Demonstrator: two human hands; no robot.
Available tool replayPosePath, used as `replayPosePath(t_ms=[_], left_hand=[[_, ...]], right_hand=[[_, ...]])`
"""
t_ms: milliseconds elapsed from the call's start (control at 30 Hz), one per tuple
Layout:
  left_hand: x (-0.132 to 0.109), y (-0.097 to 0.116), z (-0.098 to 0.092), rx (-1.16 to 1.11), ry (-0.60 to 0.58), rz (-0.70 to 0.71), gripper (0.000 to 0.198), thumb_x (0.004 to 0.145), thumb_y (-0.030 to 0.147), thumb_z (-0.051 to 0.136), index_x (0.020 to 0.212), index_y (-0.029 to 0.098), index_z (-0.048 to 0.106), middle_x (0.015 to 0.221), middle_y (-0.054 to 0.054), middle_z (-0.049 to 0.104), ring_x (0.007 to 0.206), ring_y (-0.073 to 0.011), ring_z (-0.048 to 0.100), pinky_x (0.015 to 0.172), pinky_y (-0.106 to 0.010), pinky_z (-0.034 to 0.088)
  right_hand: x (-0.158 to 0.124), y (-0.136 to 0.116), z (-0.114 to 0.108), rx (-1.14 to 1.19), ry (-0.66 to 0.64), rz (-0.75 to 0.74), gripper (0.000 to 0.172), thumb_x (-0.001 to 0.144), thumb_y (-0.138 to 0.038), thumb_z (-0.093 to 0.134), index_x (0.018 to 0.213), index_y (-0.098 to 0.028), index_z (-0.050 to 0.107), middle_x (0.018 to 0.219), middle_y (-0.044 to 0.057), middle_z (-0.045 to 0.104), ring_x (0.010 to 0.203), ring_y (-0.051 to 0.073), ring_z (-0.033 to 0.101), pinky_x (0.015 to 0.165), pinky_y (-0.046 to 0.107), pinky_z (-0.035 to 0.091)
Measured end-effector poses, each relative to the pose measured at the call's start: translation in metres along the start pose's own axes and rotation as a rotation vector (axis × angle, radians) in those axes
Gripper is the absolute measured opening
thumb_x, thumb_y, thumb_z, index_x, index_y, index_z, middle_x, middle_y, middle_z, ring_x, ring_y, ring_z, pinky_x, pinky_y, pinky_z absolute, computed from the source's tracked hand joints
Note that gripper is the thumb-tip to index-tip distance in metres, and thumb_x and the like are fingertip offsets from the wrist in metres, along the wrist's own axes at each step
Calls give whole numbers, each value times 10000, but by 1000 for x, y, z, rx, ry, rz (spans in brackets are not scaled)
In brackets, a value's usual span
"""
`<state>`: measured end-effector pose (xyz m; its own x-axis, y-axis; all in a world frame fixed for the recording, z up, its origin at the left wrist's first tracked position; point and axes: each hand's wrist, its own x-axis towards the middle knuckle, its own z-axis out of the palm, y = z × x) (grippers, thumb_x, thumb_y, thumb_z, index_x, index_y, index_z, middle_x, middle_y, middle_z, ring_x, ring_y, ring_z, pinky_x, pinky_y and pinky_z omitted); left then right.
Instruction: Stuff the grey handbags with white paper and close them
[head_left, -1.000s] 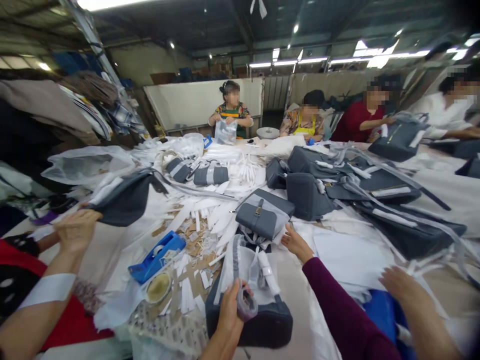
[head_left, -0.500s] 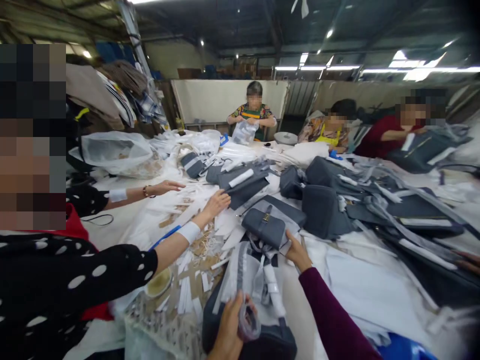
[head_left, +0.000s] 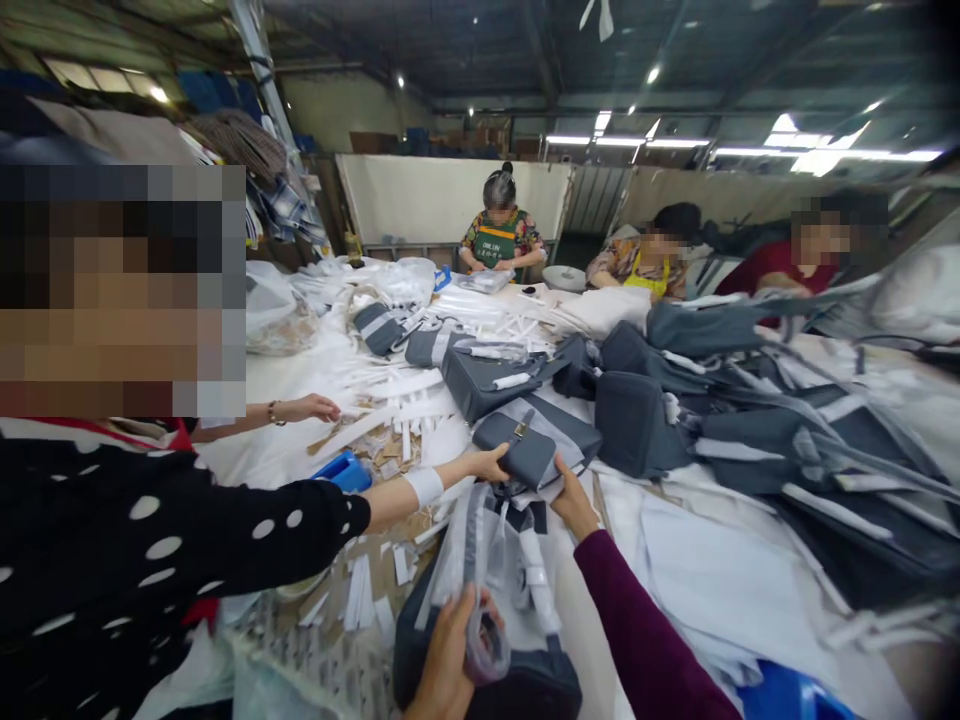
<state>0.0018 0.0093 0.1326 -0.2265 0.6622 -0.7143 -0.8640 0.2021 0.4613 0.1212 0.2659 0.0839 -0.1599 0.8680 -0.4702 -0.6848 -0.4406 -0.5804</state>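
My left hand (head_left: 448, 640) is closed around a roll of clear tape (head_left: 491, 655), over a large dark grey bag (head_left: 517, 692). White wrapping and clear plastic cover that bag's straps (head_left: 534, 570). Ahead of it, my right hand (head_left: 576, 507) grips the right edge of a small grey bag (head_left: 532, 455) with a gold buckle on its flap. A co-worker's hand (head_left: 489, 464) touches the small bag's left side at the same time. My right thumb lies on the bag's front; the other fingers are partly hidden behind it.
A co-worker in a polka-dot sleeve (head_left: 292, 530) reaches in from the left. Several grey bags (head_left: 637, 425) are heaped at centre and right. White sheets (head_left: 720, 560) lie by my right forearm, paper scraps (head_left: 360, 592) and a blue object (head_left: 346, 470) to the left. More people sit opposite.
The co-worker's near hand has come down from the bags behind to the small bag's left side. My right hand and that bag shifted slightly left. My left hand still holds the tape roll.
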Motion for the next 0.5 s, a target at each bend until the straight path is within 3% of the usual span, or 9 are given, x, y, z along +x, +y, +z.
replayPosePath(t_ms=[300,400,500], left_hand=[[9,-5,-2,49,-25,26,417,549,414,842,725,118,607,575,-24,619,515,-147,605,533,-255,498],[6,-4,-2,63,-60,31,442,543,447,835,723,118,600,559,-25,610,507,-149,594,512,-249,478],[3,-4,-3,25,-81,40,396,596,430,810,731,127,593,583,-19,609,540,-140,597,558,-253,487]], right_hand=[[-30,-7,25,-61,50,125,384,858,-510,523,1083,-209,603,859,33,716,727,201,671,697,367,556],[-59,-9,26,-116,85,135,433,854,-571,484,1042,-201,609,836,49,699,718,207,657,705,365,537],[-106,-4,24,-246,24,-28,437,827,-566,526,1094,-226,592,1001,63,679,859,199,645,795,343,503]])
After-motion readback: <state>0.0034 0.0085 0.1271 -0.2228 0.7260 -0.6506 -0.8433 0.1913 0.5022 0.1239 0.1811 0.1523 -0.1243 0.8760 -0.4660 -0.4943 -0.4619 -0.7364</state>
